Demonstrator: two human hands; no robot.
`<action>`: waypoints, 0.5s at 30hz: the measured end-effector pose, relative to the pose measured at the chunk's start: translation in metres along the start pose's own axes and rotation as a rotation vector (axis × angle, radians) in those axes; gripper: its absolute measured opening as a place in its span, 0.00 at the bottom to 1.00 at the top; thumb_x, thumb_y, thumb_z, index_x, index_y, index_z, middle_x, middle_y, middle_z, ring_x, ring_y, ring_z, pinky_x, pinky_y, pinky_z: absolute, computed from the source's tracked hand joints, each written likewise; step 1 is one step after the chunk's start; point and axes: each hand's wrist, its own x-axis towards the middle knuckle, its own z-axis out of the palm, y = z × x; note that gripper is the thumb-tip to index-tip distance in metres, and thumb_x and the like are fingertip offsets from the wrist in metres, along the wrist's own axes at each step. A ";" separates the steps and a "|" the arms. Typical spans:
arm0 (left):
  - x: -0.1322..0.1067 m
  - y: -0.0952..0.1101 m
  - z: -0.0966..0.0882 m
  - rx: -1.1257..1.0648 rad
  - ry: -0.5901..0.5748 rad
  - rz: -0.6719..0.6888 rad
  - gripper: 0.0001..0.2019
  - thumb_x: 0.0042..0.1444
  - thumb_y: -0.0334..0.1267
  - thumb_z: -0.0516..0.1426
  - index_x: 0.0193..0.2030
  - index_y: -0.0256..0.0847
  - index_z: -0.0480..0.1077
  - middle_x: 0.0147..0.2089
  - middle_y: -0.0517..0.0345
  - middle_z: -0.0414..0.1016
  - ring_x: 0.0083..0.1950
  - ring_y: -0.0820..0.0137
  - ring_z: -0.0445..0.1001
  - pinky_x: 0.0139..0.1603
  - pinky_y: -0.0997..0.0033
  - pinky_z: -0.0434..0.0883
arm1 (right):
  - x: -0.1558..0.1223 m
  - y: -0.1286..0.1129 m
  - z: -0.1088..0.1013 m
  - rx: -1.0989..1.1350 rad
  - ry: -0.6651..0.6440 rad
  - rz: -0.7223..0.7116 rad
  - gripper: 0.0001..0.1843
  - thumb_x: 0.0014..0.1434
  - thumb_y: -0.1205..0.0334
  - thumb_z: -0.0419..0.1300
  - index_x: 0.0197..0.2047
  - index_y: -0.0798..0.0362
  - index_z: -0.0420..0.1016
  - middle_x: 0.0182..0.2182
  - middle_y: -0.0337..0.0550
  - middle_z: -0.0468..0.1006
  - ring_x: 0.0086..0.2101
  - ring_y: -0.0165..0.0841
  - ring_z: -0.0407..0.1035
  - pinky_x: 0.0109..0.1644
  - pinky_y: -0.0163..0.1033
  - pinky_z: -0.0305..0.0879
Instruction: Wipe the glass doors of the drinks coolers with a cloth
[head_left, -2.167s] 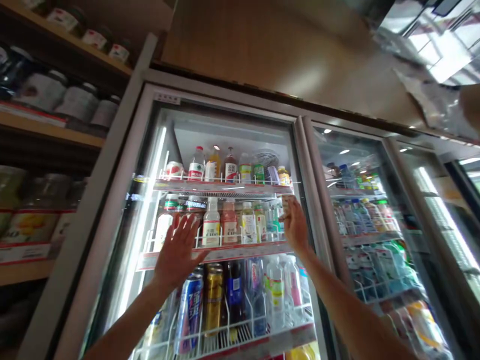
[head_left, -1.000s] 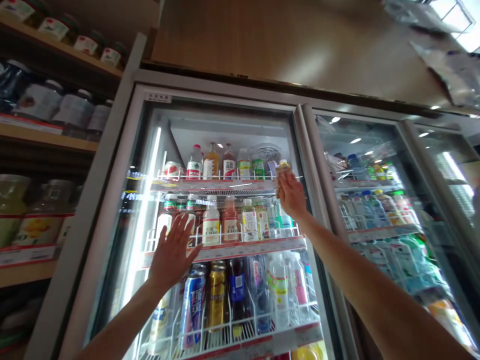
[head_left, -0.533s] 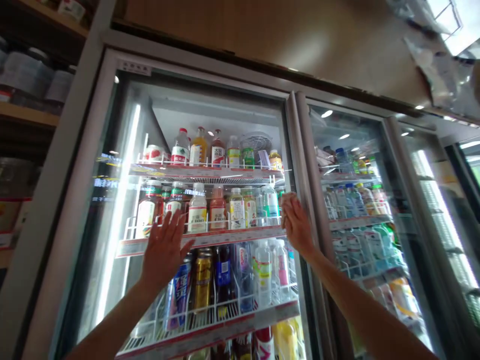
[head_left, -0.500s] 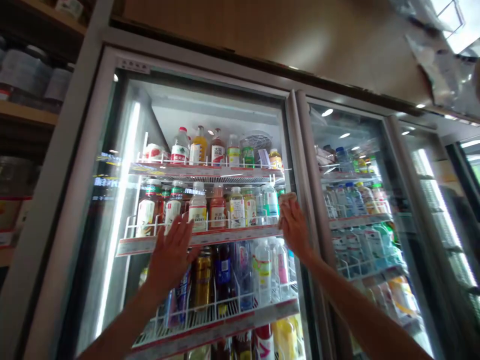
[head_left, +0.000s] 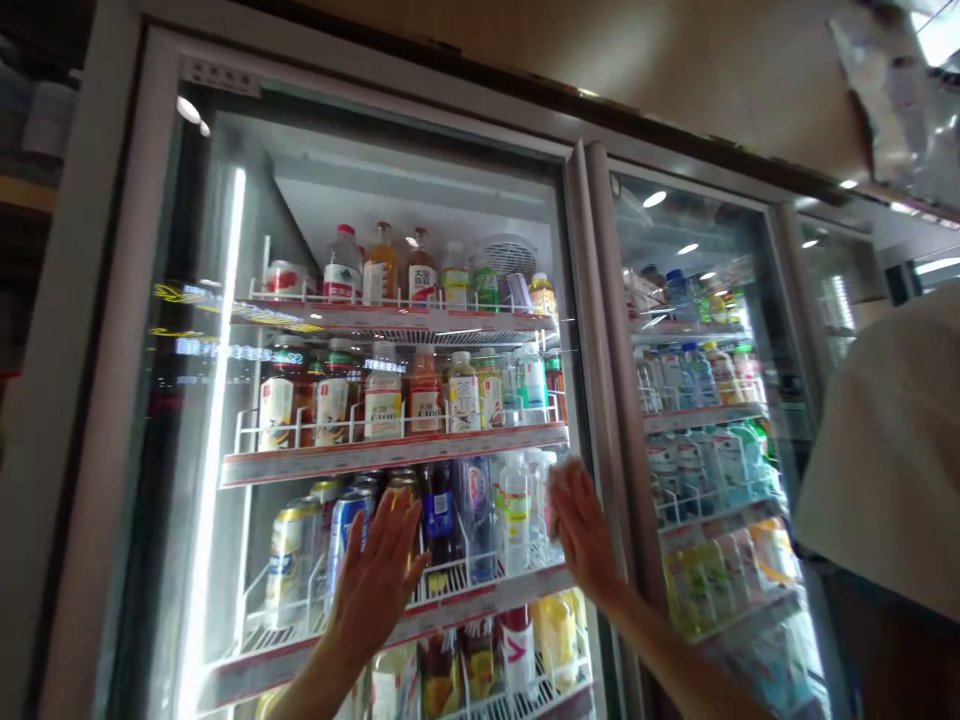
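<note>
A tall drinks fridge with a glass door point(head_left: 187, 230) fills the view. My left hand point(head_left: 379, 580) lies flat on the glass with its fingers spread, in front of the shelf of cans point(head_left: 296, 545). My right hand point(head_left: 577, 525) is pressed flat against the same door near its right frame point(head_left: 592, 330), fingers stretched upward. Whether something thin lies under those fingers is hidden. Behind the glass stand rows of bottles point(head_left: 420, 395) on white wire shelves with red price strips point(head_left: 390, 452).
A second glass-door fridge point(head_left: 697, 340) with more bottles adjoins on the right. Another person's pale garment point(head_left: 885, 460) fills the right edge. Silvery packaging point(head_left: 892, 90) hangs at top right. Wooden shelving point(head_left: 30, 150) shows at far left.
Both hands have slid down the glass, from the middle bottle shelf to the can shelf. The view has shifted left and down, and a person's pale garment has come in on the right.
</note>
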 end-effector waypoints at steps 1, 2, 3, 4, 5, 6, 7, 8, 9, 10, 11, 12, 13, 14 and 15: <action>-0.004 0.001 0.000 0.002 0.000 0.006 0.32 0.61 0.47 0.47 0.68 0.42 0.41 0.66 0.48 0.57 0.70 0.64 0.45 0.69 0.54 0.41 | -0.027 -0.011 -0.001 0.008 -0.048 -0.032 0.31 0.62 0.69 0.46 0.67 0.45 0.46 0.67 0.40 0.43 0.66 0.45 0.39 0.62 0.57 0.59; -0.007 0.001 0.000 0.011 0.000 0.023 0.32 0.61 0.47 0.48 0.69 0.41 0.41 0.66 0.48 0.56 0.70 0.64 0.45 0.69 0.54 0.40 | -0.049 -0.020 -0.003 0.015 -0.094 -0.073 0.30 0.62 0.68 0.47 0.67 0.47 0.49 0.67 0.40 0.46 0.65 0.45 0.40 0.62 0.55 0.61; -0.010 0.001 0.000 0.023 0.001 0.034 0.32 0.60 0.46 0.48 0.69 0.41 0.41 0.66 0.49 0.55 0.70 0.64 0.44 0.70 0.54 0.40 | -0.063 -0.025 -0.004 0.015 -0.127 -0.090 0.30 0.61 0.68 0.48 0.66 0.48 0.51 0.67 0.42 0.48 0.65 0.45 0.41 0.62 0.54 0.62; -0.013 0.001 0.000 0.038 0.003 0.046 0.33 0.60 0.45 0.49 0.69 0.41 0.41 0.67 0.49 0.54 0.70 0.64 0.44 0.70 0.54 0.40 | -0.066 -0.027 -0.004 0.013 -0.137 -0.111 0.30 0.61 0.68 0.48 0.66 0.48 0.52 0.66 0.42 0.49 0.65 0.45 0.42 0.61 0.53 0.62; -0.014 0.001 0.001 0.052 0.003 0.062 0.32 0.60 0.44 0.49 0.69 0.40 0.41 0.67 0.49 0.53 0.70 0.64 0.43 0.70 0.54 0.40 | -0.059 -0.026 -0.004 0.008 -0.128 -0.119 0.30 0.61 0.68 0.48 0.66 0.47 0.52 0.66 0.42 0.50 0.65 0.44 0.43 0.61 0.54 0.62; -0.015 0.001 0.001 0.059 0.003 0.070 0.32 0.60 0.43 0.49 0.68 0.40 0.41 0.67 0.49 0.53 0.70 0.64 0.43 0.70 0.54 0.39 | -0.044 -0.023 -0.002 0.001 -0.097 -0.112 0.31 0.61 0.68 0.48 0.66 0.46 0.50 0.66 0.41 0.49 0.65 0.44 0.43 0.61 0.55 0.62; -0.015 0.000 0.002 0.059 0.003 0.066 0.32 0.60 0.43 0.49 0.68 0.40 0.42 0.67 0.49 0.53 0.70 0.64 0.42 0.70 0.54 0.39 | -0.024 -0.020 -0.001 -0.007 -0.051 -0.095 0.32 0.61 0.69 0.48 0.67 0.45 0.48 0.66 0.41 0.48 0.65 0.44 0.43 0.61 0.57 0.61; -0.014 0.000 0.002 0.050 0.000 0.054 0.32 0.60 0.44 0.49 0.68 0.40 0.42 0.67 0.49 0.53 0.70 0.64 0.42 0.70 0.54 0.39 | -0.004 -0.017 0.001 -0.014 -0.006 -0.060 0.33 0.61 0.69 0.47 0.67 0.44 0.45 0.67 0.40 0.45 0.65 0.44 0.42 0.61 0.59 0.60; -0.014 0.000 0.001 0.040 -0.001 0.038 0.32 0.60 0.44 0.49 0.68 0.40 0.42 0.67 0.49 0.53 0.70 0.64 0.43 0.70 0.54 0.39 | 0.012 -0.017 0.003 -0.016 0.036 -0.027 0.33 0.61 0.69 0.47 0.68 0.44 0.44 0.67 0.41 0.44 0.65 0.45 0.41 0.61 0.61 0.60; -0.014 0.000 0.001 0.034 -0.004 0.035 0.32 0.60 0.45 0.49 0.68 0.41 0.41 0.67 0.49 0.54 0.70 0.64 0.43 0.70 0.54 0.40 | 0.021 -0.020 0.004 -0.008 0.057 -0.009 0.33 0.61 0.69 0.47 0.68 0.44 0.43 0.67 0.41 0.42 0.65 0.46 0.40 0.60 0.62 0.60; -0.015 0.000 -0.001 0.032 -0.008 0.028 0.32 0.60 0.45 0.49 0.68 0.41 0.42 0.67 0.49 0.54 0.70 0.65 0.43 0.70 0.54 0.40 | 0.022 -0.025 0.006 0.009 0.042 -0.019 0.33 0.61 0.69 0.47 0.68 0.45 0.45 0.67 0.41 0.42 0.65 0.46 0.39 0.60 0.61 0.60; -0.016 0.000 -0.002 0.035 -0.010 0.031 0.32 0.60 0.44 0.49 0.68 0.41 0.42 0.66 0.49 0.55 0.70 0.65 0.43 0.70 0.55 0.40 | 0.017 -0.033 0.006 0.031 0.007 -0.066 0.32 0.61 0.68 0.47 0.67 0.45 0.47 0.67 0.41 0.44 0.65 0.45 0.40 0.60 0.59 0.61; -0.018 0.000 -0.004 0.044 -0.015 0.052 0.32 0.60 0.44 0.49 0.68 0.41 0.43 0.66 0.49 0.56 0.70 0.65 0.43 0.70 0.56 0.40 | 0.007 -0.042 0.007 0.052 -0.043 -0.137 0.30 0.61 0.68 0.48 0.66 0.45 0.50 0.67 0.40 0.46 0.65 0.44 0.40 0.60 0.57 0.63; -0.020 -0.001 -0.006 0.054 -0.018 0.072 0.31 0.60 0.43 0.49 0.68 0.41 0.44 0.66 0.49 0.56 0.70 0.65 0.43 0.70 0.57 0.40 | -0.002 -0.049 0.007 0.068 -0.098 -0.222 0.29 0.61 0.67 0.48 0.65 0.45 0.53 0.66 0.38 0.48 0.65 0.43 0.41 0.60 0.54 0.64; -0.021 -0.001 -0.007 0.061 -0.022 0.086 0.31 0.60 0.44 0.49 0.68 0.40 0.45 0.66 0.50 0.57 0.70 0.65 0.44 0.70 0.57 0.41 | -0.009 -0.054 0.007 0.077 -0.152 -0.299 0.28 0.61 0.66 0.48 0.64 0.46 0.56 0.66 0.37 0.50 0.65 0.42 0.42 0.59 0.52 0.65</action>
